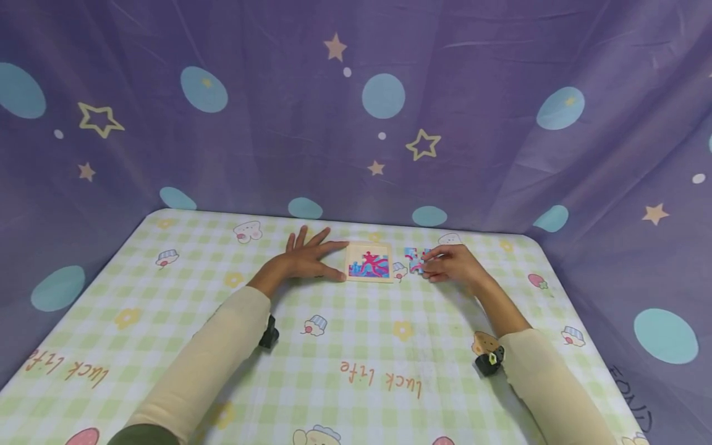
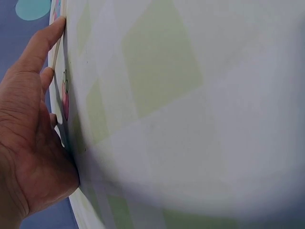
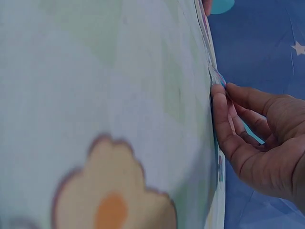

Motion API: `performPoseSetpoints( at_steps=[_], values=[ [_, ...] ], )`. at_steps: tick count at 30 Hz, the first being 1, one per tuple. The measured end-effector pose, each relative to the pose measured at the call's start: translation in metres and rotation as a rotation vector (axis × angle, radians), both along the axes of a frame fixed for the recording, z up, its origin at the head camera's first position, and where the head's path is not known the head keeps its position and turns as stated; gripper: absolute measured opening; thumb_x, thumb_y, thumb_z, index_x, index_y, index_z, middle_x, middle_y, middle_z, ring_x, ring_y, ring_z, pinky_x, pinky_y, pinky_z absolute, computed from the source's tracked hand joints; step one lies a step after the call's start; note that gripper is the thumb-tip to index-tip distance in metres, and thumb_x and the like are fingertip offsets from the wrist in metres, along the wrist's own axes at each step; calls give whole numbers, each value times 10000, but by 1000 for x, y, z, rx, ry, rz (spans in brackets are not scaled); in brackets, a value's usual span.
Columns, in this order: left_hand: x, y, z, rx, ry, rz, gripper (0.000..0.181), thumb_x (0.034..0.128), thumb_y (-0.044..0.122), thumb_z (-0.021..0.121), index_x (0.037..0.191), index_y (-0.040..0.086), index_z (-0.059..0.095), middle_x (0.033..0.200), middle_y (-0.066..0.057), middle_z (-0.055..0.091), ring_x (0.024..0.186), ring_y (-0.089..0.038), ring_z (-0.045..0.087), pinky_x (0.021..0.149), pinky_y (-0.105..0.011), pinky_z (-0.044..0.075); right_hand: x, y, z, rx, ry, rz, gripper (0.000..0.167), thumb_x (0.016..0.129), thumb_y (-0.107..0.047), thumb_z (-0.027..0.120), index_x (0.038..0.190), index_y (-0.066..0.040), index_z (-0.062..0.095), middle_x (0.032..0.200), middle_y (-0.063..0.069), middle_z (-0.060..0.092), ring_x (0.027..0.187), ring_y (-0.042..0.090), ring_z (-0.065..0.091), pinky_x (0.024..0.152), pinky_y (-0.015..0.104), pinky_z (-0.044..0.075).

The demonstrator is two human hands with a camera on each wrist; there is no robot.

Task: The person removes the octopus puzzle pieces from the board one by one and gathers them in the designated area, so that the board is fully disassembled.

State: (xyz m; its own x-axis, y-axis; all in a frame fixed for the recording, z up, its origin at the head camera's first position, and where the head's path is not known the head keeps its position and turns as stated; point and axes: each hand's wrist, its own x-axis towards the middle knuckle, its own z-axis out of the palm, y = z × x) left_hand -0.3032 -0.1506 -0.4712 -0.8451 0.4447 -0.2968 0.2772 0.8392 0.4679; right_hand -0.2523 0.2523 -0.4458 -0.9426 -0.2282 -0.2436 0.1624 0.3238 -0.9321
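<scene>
A small square wooden puzzle tray [image 1: 356, 250] lies toward the back of the table in the head view, its lower part filled with pink and blue jigsaw pieces [image 1: 369, 267]. My left hand [image 1: 308, 259] touches the tray's left side, thumb at the near corner and index finger at the far one, the other fingers spread. To the right of the tray, my right hand [image 1: 453, 264] pinches a blue and pink jigsaw piece [image 1: 413, 258] between thumb and fingers, low over the cloth. In the right wrist view the fingertips meet on the piece's thin edge; how many pieces are joined there I cannot tell.
A green and white checked tablecloth [image 1: 356, 346] with printed cupcakes, flowers and lettering covers the table. Purple curtain [image 1: 311, 154] with stars and blue spots stands close behind the table's back edge and along its sides. Dark wrist devices [image 1: 489, 362] sit at both cuffs.
</scene>
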Motion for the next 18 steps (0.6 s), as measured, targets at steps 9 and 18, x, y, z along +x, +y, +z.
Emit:
performPoseSetpoints(
  at_steps=[9,18],
  values=[
    [4,1,4,17,-5,-7,1029,859,873,759,1742,574,324,1933,58,-80,1718,-455,-339,1350,-716,-249,-4,-9,-4,37,-23,-1,385,1050,-51,775,1382,126,689,966,47,806,817,105,800,761,256,692],
    [4,2,4,-9,-9,9,1016,878,840,767,1746,575,311,1927,85,-104,1717,-428,-355,1361,-673,-261,-3,-12,-4,53,-29,-17,337,1060,-31,756,1355,125,708,969,65,825,815,96,783,763,249,690]
  ],
)
